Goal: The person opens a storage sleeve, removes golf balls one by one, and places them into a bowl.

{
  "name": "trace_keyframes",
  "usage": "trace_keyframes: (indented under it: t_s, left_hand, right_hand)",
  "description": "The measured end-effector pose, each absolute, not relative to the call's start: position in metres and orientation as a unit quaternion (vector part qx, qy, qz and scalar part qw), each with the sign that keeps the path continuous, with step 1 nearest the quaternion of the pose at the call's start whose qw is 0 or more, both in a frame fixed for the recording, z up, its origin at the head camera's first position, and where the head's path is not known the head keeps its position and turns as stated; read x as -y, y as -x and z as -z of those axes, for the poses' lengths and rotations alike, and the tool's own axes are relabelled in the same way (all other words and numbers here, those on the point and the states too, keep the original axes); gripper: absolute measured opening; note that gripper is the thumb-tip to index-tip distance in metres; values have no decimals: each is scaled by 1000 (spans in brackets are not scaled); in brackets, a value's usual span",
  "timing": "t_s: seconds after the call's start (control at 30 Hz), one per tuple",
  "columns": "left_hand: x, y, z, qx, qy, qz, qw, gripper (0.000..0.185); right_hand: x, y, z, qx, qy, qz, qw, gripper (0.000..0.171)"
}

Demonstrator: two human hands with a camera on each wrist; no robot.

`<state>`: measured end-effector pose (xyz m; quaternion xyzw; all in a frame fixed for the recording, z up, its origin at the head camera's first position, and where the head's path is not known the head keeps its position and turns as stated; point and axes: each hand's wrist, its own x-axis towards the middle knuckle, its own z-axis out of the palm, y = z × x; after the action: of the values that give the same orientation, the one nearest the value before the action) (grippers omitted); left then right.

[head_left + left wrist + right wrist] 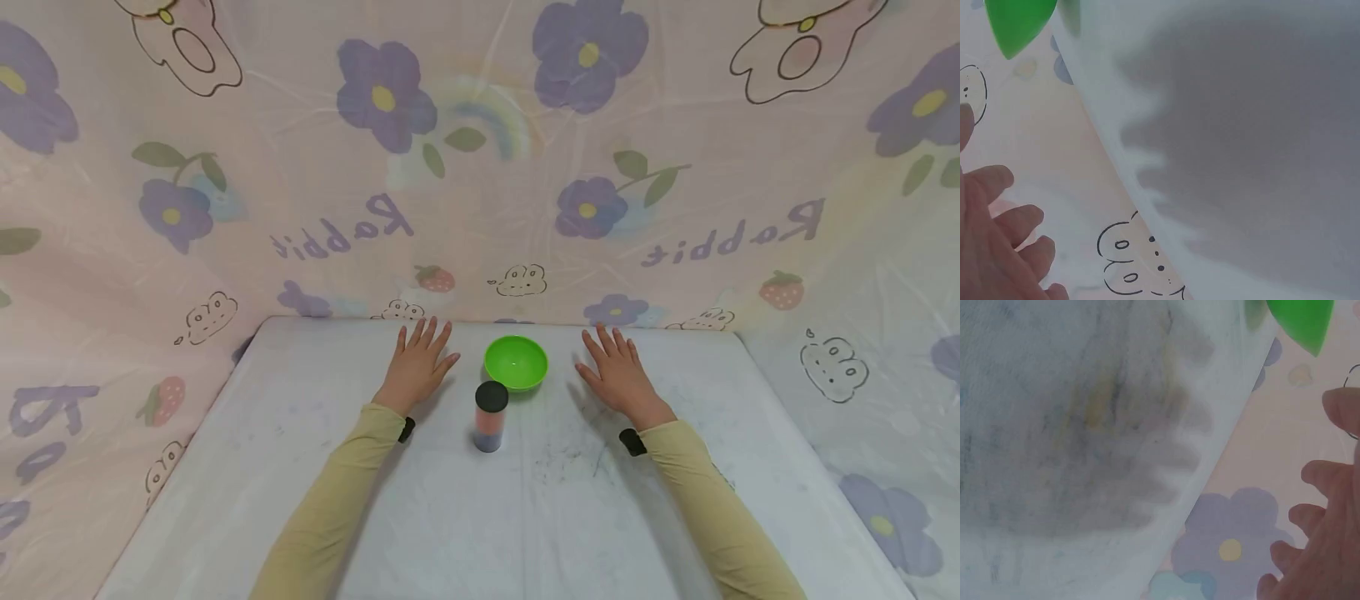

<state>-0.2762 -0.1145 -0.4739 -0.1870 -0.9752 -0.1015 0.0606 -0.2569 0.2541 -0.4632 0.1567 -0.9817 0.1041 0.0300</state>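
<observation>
Between the two hands, towards the table's back edge, sits a green bowl (516, 364). Just in front of it a cylindrical container (489, 418) with a black lid and a pink-to-blue body stands upright. To the left of the bowl, my left hand (417, 367) is held out palm down with fingers spread, holding nothing. My right hand (617, 372) is spread the same way on the bowl's right, also holding nothing. Both wrist views show the hand's shadow on the table and part of the bowl (1019, 25) at the top. Neither hand touches the bowl or the container.
A white table (450, 525) with faint smudges lies under the hands. Behind it and at both sides hangs a pink curtain (480, 200) printed with flowers and rabbits. A dark band (632, 442) shows at the right wrist.
</observation>
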Motion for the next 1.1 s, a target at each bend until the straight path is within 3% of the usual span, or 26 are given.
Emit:
trace_keyframes:
  t_s: [0.6,0.9,1.1]
  left_hand:
    - [125,264,465,955,206,209,51,66]
    - [128,256,456,934,200,295,26,66]
    - [132,248,450,914,203,351,16,65]
  right_hand:
    - [-252,248,454,970,-180,-148,64,62]
    - [-248,237,439,946,-184,-267,-8,64]
    - [-248,233,435,937,-184,-296,-15,63]
